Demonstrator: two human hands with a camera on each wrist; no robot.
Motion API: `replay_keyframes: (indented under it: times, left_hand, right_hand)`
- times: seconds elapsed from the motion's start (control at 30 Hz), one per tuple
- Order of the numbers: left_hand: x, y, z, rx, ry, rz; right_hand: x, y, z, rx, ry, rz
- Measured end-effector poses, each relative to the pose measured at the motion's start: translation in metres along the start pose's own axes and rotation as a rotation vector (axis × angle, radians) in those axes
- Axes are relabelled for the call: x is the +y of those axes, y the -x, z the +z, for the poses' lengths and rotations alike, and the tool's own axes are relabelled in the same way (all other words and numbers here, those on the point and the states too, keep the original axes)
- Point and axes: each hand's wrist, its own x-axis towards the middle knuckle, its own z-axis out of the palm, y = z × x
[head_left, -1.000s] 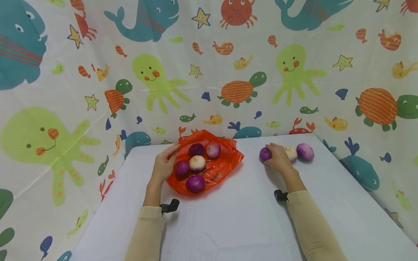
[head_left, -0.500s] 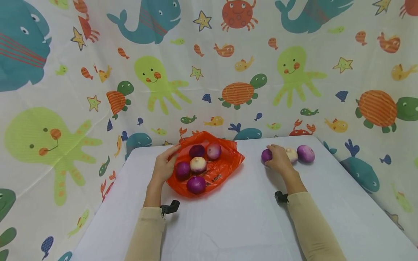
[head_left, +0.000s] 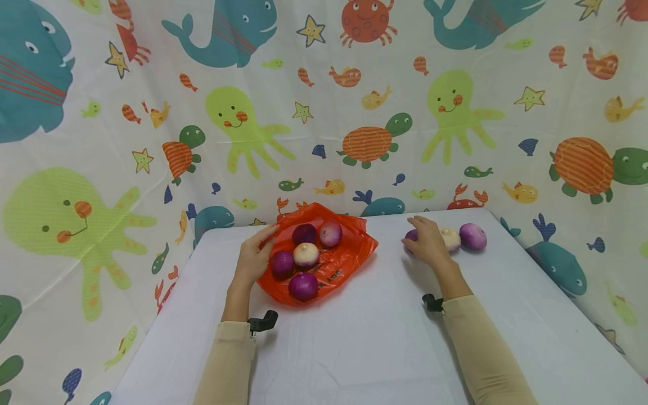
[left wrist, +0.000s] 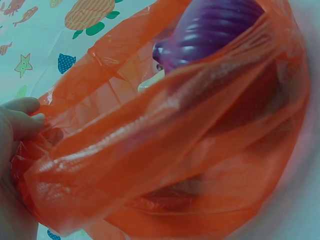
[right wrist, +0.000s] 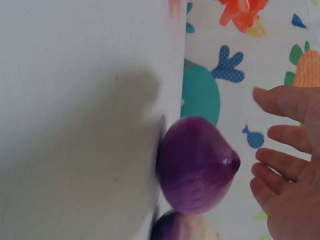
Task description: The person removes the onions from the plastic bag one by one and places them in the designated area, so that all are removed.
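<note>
My left hand (head_left: 255, 256) pinches the rim of a red-orange plastic bag (head_left: 346, 256); the left wrist view shows the bag's film (left wrist: 135, 150) gathered between thumb and fingers. Several onions lie in the open bag, among them a purple one (head_left: 304, 287) at the front and a pale one (head_left: 306, 255) in the middle. My right hand (head_left: 429, 242) hovers just over a purple onion (head_left: 410, 242) on the table. In the right wrist view the fingers (right wrist: 285, 137) are spread, with a gap between them and that onion (right wrist: 197, 165).
A pale onion (head_left: 450, 239), partly behind my right hand, and a larger purple onion (head_left: 473, 237) stand in a row to the right. A white cloth covers the table (head_left: 354, 349). Behind it hangs a curtain (head_left: 324, 185) with sea-animal prints.
My right hand has let go of the purple onion and risen slightly, its fingers opening. The onion stays on the table. My left hand keeps its hold on the bag.
</note>
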Motion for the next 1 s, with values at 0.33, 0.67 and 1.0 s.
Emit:
replay_keyframes:
  times: [0.33,0.67,1.0]
  left_hand:
    - [-0.001,-0.001,0.002,-0.011,0.005,-0.025]
    - [-0.002,0.001,0.001,-0.011,0.005,-0.009]
    - [-0.003,0.001,0.000,-0.003,-0.001,-0.004]
  right_hand:
    - [-0.032,0.005,0.010,0.105,-0.063,-0.109]
    - [-0.054,0.009,0.024,0.078,-0.102,-0.176]
    - [-0.067,0.011,0.035,0.052,-0.140,-0.238]
